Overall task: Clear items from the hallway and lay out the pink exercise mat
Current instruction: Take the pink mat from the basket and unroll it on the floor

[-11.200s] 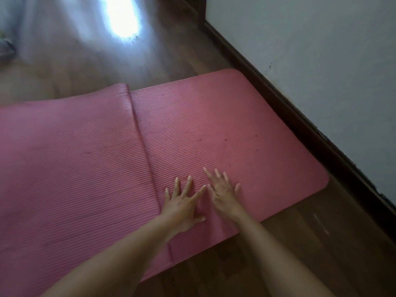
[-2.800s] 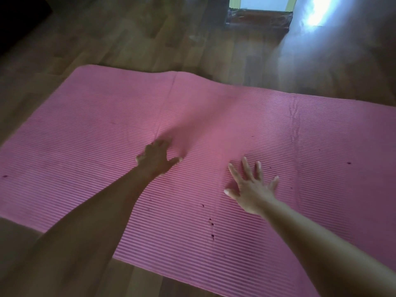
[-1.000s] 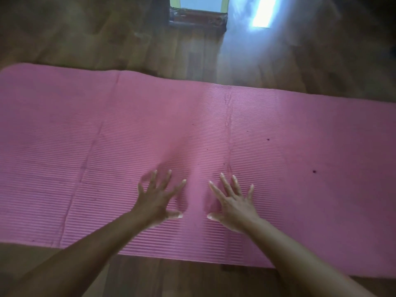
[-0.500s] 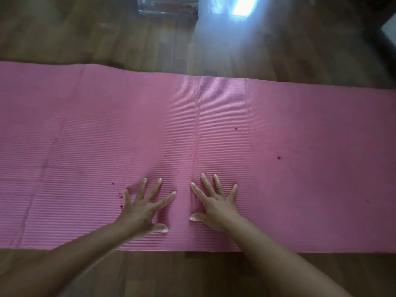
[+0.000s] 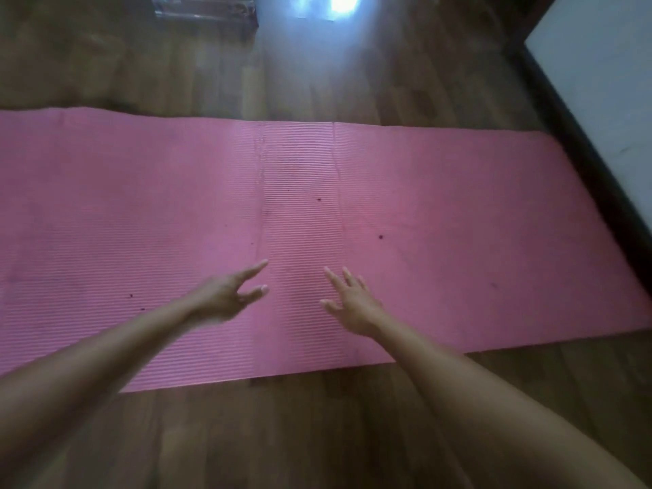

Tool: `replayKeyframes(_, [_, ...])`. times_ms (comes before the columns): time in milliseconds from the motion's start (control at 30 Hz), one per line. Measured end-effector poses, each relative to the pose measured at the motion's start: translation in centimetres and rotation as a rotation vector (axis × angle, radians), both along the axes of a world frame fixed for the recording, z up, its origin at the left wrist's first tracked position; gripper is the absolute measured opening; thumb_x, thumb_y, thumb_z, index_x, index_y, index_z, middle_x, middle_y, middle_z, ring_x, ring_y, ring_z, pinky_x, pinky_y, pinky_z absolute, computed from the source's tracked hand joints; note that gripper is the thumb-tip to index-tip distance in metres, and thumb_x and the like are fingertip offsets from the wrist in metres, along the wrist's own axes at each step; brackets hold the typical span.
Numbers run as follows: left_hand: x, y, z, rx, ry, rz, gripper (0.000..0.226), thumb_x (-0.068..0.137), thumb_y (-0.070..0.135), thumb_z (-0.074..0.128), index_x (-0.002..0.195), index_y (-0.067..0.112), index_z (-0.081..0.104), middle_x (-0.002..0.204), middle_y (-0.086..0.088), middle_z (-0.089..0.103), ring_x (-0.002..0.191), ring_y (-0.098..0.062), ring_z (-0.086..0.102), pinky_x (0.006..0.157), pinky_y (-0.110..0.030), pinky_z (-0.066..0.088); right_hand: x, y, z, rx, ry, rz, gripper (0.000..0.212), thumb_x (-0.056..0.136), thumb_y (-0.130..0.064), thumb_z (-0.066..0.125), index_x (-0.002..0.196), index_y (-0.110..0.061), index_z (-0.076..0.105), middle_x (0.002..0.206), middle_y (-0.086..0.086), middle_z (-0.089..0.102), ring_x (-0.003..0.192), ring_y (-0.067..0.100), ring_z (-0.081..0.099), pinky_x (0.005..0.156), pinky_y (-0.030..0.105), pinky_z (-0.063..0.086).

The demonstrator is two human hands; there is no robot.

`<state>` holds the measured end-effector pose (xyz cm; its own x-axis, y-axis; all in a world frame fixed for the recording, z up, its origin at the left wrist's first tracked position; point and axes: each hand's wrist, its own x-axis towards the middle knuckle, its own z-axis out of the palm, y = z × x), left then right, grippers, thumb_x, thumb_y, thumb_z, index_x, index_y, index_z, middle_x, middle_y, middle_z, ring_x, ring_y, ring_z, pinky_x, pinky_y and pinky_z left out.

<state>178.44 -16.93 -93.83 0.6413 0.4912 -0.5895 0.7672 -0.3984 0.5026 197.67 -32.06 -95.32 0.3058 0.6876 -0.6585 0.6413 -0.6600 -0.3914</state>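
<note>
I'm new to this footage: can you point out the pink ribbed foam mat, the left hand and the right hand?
pink ribbed foam mat (image 5: pixel 458 213): head view, bare surface right of centre.
left hand (image 5: pixel 225 294): head view, back of hand.
right hand (image 5: pixel 354 303): head view, back of hand.

Dim room; glare patch (image 5: pixel 344 3) blooming white on wooden floor (image 5: pixel 317 428) at top; hands blurring slightly; wide-angle lens bending edges.

Home hallway: wood plank floor (image 5: pixel 317 428), dark skirting (image 5: pixel 585 164), white wall (image 5: pixel 599 75).
</note>
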Motion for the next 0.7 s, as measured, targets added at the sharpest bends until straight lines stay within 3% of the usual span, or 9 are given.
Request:
replayKeyframes(167, [3.1, -3.8, 6.5, -0.268, -0.175, 0.268, 0.054, 0.093, 0.049, 0.042, 0.144, 0.043, 0.025, 0.152, -0.002, 0.033, 0.139, -0.020, 0.032, 0.111, -0.036, 0.026, 2.5, -4.7, 5.5, 0.012, 0.082, -0.196, 0.064, 0.098, -0.044, 0.038, 0.151, -0.026, 0.007, 0.160, 0.009, 0.007, 0.147, 0.025, 0.003, 0.119, 0.046, 0.008])
replayKeyframes(333, [4.7, -8.4, 14.7, -0.429, -0.283, 0.412, 0.052, 0.098, 0.040, 0.037, 0.147, 0.025, 0.026, 0.153, 0.004, 0.027, 0.137, -0.009, 0.027, 0.103, -0.023, 0.021, 3.3, -7.5, 13.8, 0.072, 0.139, -0.330, 0.061, 0.099, -0.043, 0.035, 0.151, -0.023, 0.010, 0.159, 0.004, 0.013, 0.147, 0.020, 0.007, 0.118, 0.038, 0.011])
replayKeyframes(500, [5.8, -12.1, 25.1, -0.458, -0.335, 0.532, 0.050, 0.100, 0.035, 0.033, 0.146, 0.014, 0.029, 0.151, -0.004, 0.033, 0.140, -0.016, 0.029, 0.117, -0.035, 0.020, 3.8, -9.0, 25.1, 0.181, 0.215, -0.525, 0.060, 0.099, -0.044, 0.034, 0.151, -0.024, 0.012, 0.159, 0.003, 0.014, 0.146, 0.021, 0.012, 0.118, 0.045, 0.015])
replayKeyframes(600, [6.6, -13.6, 32.2, -0.474, -0.354, 0.562, 0.051, 0.101, 0.034, 0.033, 0.145, 0.009, 0.030, 0.149, -0.010, 0.036, 0.138, -0.021, 0.033, 0.117, -0.041, 0.022, 4.1, -10.3, 33.0, 0.226, 0.284, -0.688, 0.060, 0.097, -0.049, 0.033, 0.150, -0.028, 0.013, 0.159, 0.002, 0.015, 0.146, 0.022, 0.014, 0.117, 0.050, 0.019])
replayKeyframes(700, [7.6, -14.7, 39.5, -0.540, -0.366, 0.628, 0.052, 0.100, 0.038, 0.033, 0.144, 0.011, 0.034, 0.147, -0.008, 0.040, 0.136, -0.022, 0.036, 0.113, -0.036, 0.021, 4.6, -11.8, 41.0, 0.256, 0.314, -0.768, 0.061, 0.097, -0.051, 0.032, 0.150, -0.028, 0.013, 0.158, 0.005, 0.016, 0.144, 0.026, 0.018, 0.116, 0.051, 0.021])
